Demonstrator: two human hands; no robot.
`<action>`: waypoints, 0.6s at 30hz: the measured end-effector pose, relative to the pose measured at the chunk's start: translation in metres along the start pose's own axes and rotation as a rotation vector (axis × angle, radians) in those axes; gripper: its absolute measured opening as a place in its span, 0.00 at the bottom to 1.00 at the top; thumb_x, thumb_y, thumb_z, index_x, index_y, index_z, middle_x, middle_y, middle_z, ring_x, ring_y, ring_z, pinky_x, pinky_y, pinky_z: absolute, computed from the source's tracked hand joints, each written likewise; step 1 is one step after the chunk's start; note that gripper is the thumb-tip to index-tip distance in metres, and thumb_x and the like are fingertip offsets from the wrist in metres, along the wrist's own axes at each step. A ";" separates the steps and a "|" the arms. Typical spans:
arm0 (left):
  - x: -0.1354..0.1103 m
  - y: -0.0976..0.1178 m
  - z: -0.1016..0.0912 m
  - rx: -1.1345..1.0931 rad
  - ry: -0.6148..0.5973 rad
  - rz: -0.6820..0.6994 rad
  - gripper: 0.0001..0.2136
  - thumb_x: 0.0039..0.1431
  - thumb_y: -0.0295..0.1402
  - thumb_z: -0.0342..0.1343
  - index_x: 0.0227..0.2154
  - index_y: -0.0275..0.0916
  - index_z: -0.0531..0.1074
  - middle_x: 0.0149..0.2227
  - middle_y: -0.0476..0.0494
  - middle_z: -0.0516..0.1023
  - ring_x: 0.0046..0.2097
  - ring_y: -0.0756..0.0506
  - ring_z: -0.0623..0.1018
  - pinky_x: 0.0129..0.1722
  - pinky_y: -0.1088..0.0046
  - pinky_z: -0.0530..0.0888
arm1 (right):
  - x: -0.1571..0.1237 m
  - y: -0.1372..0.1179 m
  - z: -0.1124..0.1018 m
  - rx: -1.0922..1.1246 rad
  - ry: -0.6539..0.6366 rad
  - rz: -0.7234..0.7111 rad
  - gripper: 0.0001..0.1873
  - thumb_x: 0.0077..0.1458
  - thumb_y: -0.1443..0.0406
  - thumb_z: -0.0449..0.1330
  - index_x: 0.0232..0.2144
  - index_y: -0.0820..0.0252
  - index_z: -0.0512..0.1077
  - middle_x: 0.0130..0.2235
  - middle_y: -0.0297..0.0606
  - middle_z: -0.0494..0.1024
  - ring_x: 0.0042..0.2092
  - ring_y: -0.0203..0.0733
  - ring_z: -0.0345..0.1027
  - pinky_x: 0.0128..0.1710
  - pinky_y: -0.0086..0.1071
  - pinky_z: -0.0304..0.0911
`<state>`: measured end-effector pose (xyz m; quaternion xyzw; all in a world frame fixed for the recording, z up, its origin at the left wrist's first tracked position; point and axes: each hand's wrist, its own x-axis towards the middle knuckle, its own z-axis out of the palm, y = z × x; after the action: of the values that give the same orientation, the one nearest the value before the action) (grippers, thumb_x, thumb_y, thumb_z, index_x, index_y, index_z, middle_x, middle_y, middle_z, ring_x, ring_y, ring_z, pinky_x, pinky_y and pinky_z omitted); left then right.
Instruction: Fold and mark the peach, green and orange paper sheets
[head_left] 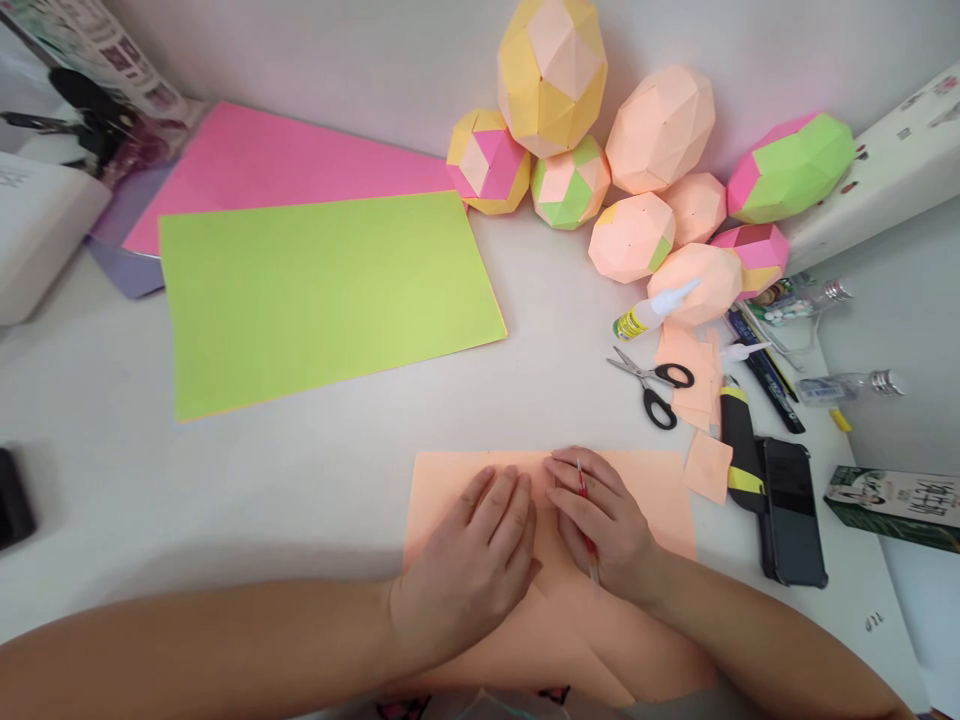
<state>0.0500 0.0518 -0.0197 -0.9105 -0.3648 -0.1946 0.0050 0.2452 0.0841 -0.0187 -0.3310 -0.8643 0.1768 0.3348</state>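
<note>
A peach paper sheet (645, 480) lies on the table in front of me, and its near part bends toward my body. My left hand (472, 560) rests palm down on the sheet, fingers side by side and stretched toward its far edge. To the right, my right hand (607, 520) touches the paper near that same edge. A slim red pen (582, 482) is held between its fingers, with part of the barrel showing below them. The right fingertips are bent close together, and what lies directly beneath both palms is hidden.
Scissors (645, 380), a glue bottle (649, 312), peach paper scraps (707, 465), a yellow-black cutter (739, 445) and a phone (793, 510) lie right. Several faceted paper eggs (660, 130) stand behind. A green sheet (330, 300) overlaps a pink sheet (300, 165) at left.
</note>
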 end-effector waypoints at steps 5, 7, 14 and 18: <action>0.001 0.000 -0.002 0.018 -0.031 0.003 0.17 0.61 0.34 0.52 0.45 0.24 0.73 0.48 0.29 0.76 0.52 0.32 0.74 0.53 0.52 0.72 | 0.000 -0.002 -0.001 -0.023 0.004 0.029 0.17 0.53 0.79 0.55 0.45 0.64 0.69 0.45 0.51 0.77 0.53 0.52 0.67 0.45 0.49 0.73; 0.001 0.000 -0.002 0.022 -0.041 0.002 0.17 0.61 0.35 0.51 0.45 0.24 0.73 0.48 0.29 0.76 0.52 0.33 0.74 0.53 0.52 0.71 | 0.000 -0.002 -0.001 -0.026 0.004 0.036 0.17 0.53 0.79 0.55 0.45 0.63 0.69 0.45 0.51 0.77 0.53 0.52 0.67 0.45 0.49 0.73; 0.000 -0.001 0.001 0.025 -0.073 0.013 0.18 0.62 0.35 0.50 0.47 0.24 0.72 0.49 0.30 0.75 0.52 0.33 0.72 0.55 0.52 0.67 | 0.000 -0.002 -0.001 -0.029 0.010 0.043 0.17 0.54 0.78 0.54 0.45 0.62 0.69 0.45 0.49 0.77 0.52 0.52 0.68 0.45 0.49 0.73; 0.000 -0.002 0.001 0.024 -0.115 0.015 0.20 0.63 0.37 0.49 0.50 0.26 0.70 0.51 0.32 0.74 0.53 0.34 0.71 0.56 0.53 0.65 | -0.001 -0.002 -0.001 -0.029 0.001 0.046 0.17 0.53 0.79 0.54 0.44 0.63 0.69 0.45 0.50 0.76 0.52 0.52 0.67 0.45 0.48 0.73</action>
<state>0.0490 0.0528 -0.0210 -0.9228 -0.3600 -0.1375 -0.0039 0.2453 0.0822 -0.0175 -0.3556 -0.8588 0.1720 0.3263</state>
